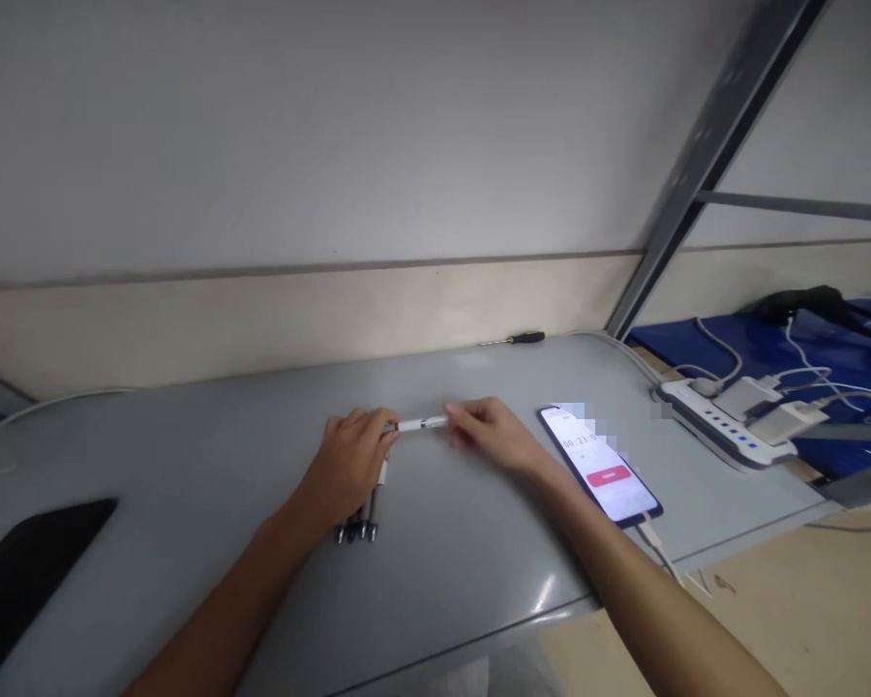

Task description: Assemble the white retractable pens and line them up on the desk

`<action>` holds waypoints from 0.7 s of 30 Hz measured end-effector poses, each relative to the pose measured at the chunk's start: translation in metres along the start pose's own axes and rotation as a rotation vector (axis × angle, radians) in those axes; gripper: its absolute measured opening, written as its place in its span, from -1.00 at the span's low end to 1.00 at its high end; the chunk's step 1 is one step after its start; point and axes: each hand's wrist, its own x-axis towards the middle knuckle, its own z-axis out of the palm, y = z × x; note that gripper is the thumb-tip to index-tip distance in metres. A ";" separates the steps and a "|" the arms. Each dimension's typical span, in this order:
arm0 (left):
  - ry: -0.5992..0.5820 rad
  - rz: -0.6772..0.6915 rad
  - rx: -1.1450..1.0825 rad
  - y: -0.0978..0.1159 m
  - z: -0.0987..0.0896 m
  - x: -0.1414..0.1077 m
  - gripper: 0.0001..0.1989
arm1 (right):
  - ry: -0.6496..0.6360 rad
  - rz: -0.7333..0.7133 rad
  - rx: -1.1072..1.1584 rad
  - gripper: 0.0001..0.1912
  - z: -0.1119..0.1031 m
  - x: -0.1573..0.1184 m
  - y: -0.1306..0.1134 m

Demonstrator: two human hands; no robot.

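Note:
A white pen [412, 424] with a dark band is held level between my two hands above the grey table [465, 542]. My left hand [355, 455] is closed round its left end. At the other end, my right hand [488, 431] pinches the tip; its fingers are slightly blurred. Several pens [363, 523] with dark grips and metallic tips lie side by side under my left hand, which hides their upper parts.
A lit phone [602, 465] with a charging cable lies right of my right hand. Beyond it is a white power strip [726, 426] with plugged chargers. A screwdriver [526, 338] rests by the wall. A black flat object [44, 571] is at left. A metal post [697, 184] rises at right.

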 end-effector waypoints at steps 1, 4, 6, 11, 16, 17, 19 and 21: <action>0.003 0.002 0.005 0.000 0.000 0.000 -0.78 | -0.008 0.010 -0.019 -0.56 0.000 0.000 0.001; 0.016 0.024 0.034 0.001 0.000 0.000 -0.74 | 0.015 -0.064 0.031 -0.77 0.001 0.000 0.000; 0.023 0.035 0.051 0.001 0.000 0.000 -0.69 | 0.038 -0.097 0.085 -0.83 0.001 -0.001 -0.001; 0.014 0.045 0.060 0.001 0.000 0.000 -0.67 | -0.012 0.010 -0.017 -0.62 0.001 0.000 -0.001; 0.006 0.021 0.037 -0.002 0.002 -0.001 -0.66 | 0.037 -0.109 0.089 -0.83 0.001 0.001 0.000; 0.004 0.017 0.024 -0.002 0.002 -0.001 -0.67 | 0.025 -0.098 0.095 -0.82 0.001 0.001 0.000; -0.001 0.014 0.003 -0.002 0.002 -0.001 -0.68 | -0.015 -0.054 0.058 -0.82 0.001 0.001 0.000; -0.009 0.015 -0.004 0.000 0.002 -0.001 -0.68 | -0.021 -0.043 0.020 -0.76 0.002 0.000 -0.001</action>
